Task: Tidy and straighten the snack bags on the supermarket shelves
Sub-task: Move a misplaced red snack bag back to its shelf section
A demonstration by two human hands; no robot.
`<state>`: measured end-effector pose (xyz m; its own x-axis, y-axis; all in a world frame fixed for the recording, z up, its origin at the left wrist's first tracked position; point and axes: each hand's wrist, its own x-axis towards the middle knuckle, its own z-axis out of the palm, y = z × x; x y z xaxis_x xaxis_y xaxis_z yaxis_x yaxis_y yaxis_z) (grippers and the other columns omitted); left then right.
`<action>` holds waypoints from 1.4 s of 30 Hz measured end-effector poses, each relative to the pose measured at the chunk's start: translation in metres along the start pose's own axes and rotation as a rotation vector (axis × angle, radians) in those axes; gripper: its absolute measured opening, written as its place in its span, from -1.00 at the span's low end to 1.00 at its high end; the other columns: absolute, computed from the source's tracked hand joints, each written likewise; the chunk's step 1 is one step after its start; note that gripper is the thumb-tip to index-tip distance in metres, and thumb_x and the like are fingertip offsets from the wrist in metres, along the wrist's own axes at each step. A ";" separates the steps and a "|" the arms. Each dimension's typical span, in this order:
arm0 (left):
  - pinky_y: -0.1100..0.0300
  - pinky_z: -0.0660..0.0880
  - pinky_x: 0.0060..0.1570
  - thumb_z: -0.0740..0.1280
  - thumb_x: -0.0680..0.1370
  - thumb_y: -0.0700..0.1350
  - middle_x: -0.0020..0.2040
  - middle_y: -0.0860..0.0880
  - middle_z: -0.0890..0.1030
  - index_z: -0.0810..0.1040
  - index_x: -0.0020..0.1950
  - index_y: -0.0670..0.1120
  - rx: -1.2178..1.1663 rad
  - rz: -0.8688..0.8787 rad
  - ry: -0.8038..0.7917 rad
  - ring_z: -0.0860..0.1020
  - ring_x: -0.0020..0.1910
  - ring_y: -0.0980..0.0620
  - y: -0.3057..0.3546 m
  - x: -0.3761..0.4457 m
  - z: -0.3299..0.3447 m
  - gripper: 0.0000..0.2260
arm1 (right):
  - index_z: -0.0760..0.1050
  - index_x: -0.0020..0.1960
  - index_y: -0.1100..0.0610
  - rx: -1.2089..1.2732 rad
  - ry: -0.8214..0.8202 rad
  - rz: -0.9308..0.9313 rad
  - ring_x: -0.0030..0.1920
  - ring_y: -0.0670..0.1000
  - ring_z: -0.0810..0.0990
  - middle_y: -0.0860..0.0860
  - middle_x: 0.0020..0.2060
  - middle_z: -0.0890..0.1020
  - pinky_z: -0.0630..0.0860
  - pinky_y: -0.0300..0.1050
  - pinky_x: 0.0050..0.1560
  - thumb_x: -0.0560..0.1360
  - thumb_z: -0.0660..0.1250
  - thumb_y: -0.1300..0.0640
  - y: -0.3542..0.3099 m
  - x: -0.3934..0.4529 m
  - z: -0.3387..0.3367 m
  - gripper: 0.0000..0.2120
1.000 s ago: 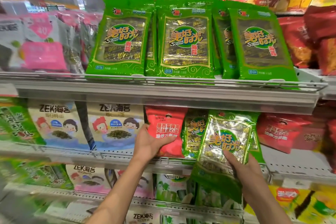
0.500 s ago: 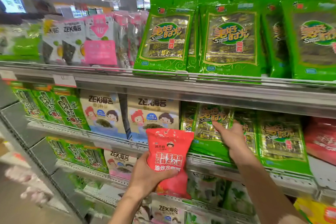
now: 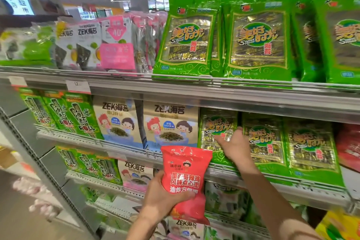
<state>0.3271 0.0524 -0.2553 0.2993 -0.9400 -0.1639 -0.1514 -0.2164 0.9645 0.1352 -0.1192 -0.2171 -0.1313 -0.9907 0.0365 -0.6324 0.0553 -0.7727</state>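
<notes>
My left hand grips a red snack bag with white lettering and holds it upright in front of the shelves, clear of them. My right hand rests with spread fingers on the front of a green seaweed bag standing on the middle shelf. To its right, two more green seaweed bags stand side by side. Beige ZEK seaweed bags stand to the left of them.
The top shelf carries large green seaweed packs and pink-and-white ZEK packs. Green roll packs fill the middle shelf's left end. Red bags sit at far right. Lower shelves hold more ZEK bags. An aisle floor lies at left.
The view has shifted left. My left hand pulled the red bag off the middle shelf and down toward me. My right hand set its green bag onto the shelf and now presses on the row.
</notes>
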 end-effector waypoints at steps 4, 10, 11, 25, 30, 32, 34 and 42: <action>0.14 0.64 -0.09 0.74 0.10 -0.14 -0.11 -0.01 0.74 0.56 0.13 -0.12 0.001 0.024 0.000 0.71 -0.13 0.04 0.004 0.001 0.009 -0.33 | 0.03 0.60 0.33 -0.086 0.020 -0.116 0.15 0.21 0.62 0.28 0.18 0.58 0.57 0.08 0.17 0.56 0.37 -0.19 0.008 -0.014 -0.011 -0.09; 0.15 0.64 -0.07 0.72 0.15 -0.15 -0.11 0.03 0.74 0.57 0.14 -0.09 -0.045 0.087 -0.055 0.71 -0.11 0.05 0.018 0.006 0.044 -0.39 | 0.31 0.54 0.17 0.121 0.016 -0.100 -0.13 0.02 0.64 0.01 -0.17 0.60 0.52 -0.15 -0.15 0.57 0.40 -0.06 0.044 -0.027 -0.050 -0.37; 0.20 0.63 -0.13 0.71 0.17 -0.17 -0.12 0.03 0.74 0.59 0.13 -0.10 -0.053 0.104 -0.067 0.71 -0.13 0.05 0.021 0.007 0.052 -0.41 | 0.36 0.51 0.14 0.197 0.027 -0.057 -0.11 0.00 0.66 0.01 -0.14 0.65 0.52 -0.18 -0.15 0.57 0.41 -0.03 0.054 -0.028 -0.057 -0.42; 0.11 0.65 -0.23 0.67 0.13 -0.05 -0.13 0.01 0.74 0.56 0.12 -0.07 -0.239 0.186 -0.275 0.72 -0.17 0.00 0.083 -0.004 0.245 -0.38 | 0.59 -0.11 0.29 0.789 0.406 0.267 -0.50 -0.07 0.58 0.04 -0.46 0.65 0.49 -0.26 -0.51 0.64 0.32 0.19 0.239 -0.068 -0.197 -0.79; 0.21 0.62 -0.29 0.66 0.16 -0.16 -0.17 0.05 0.74 0.54 0.10 -0.06 -0.277 0.229 -0.273 0.71 -0.23 0.07 0.103 -0.016 0.337 -0.43 | 0.52 -0.24 0.24 0.820 0.416 0.378 -0.60 -0.04 0.50 0.04 -0.54 0.57 0.40 -0.28 -0.62 0.64 0.32 0.05 0.299 -0.067 -0.259 -0.64; 0.30 0.57 -0.30 0.67 0.20 -0.21 -0.19 0.09 0.73 0.55 0.06 -0.05 -0.248 0.284 -0.257 0.69 -0.25 0.13 0.109 -0.019 0.374 -0.49 | 0.51 -0.25 0.22 0.823 0.414 0.399 -0.54 -0.04 0.54 0.04 -0.50 0.57 0.49 -0.23 -0.52 0.65 0.31 0.02 0.322 -0.061 -0.284 -0.63; 0.37 0.54 -0.29 0.68 0.20 -0.20 -0.18 0.11 0.73 0.55 0.06 -0.02 -0.212 0.330 -0.232 0.68 -0.24 0.18 0.114 -0.022 0.410 -0.48 | 0.57 -0.19 0.22 0.827 0.397 0.416 -0.38 0.05 0.59 0.10 -0.38 0.60 0.58 -0.11 -0.31 0.64 0.31 0.01 0.345 -0.052 -0.304 -0.66; 0.16 0.59 0.08 0.69 0.22 -0.10 0.10 0.02 0.69 0.45 0.34 -0.07 -0.108 0.366 -0.204 0.67 0.03 0.11 0.116 -0.027 0.507 -0.24 | 0.55 -0.24 0.20 0.821 0.244 0.405 -0.43 0.04 0.59 0.10 -0.42 0.65 0.51 -0.09 -0.32 0.65 0.28 -0.01 0.384 -0.032 -0.324 -0.62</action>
<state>-0.1759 -0.0809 -0.2443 0.0502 -0.9849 0.1655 -0.1098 0.1593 0.9811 -0.3508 -0.0256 -0.3097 -0.4377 -0.8568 -0.2727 0.2190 0.1925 -0.9565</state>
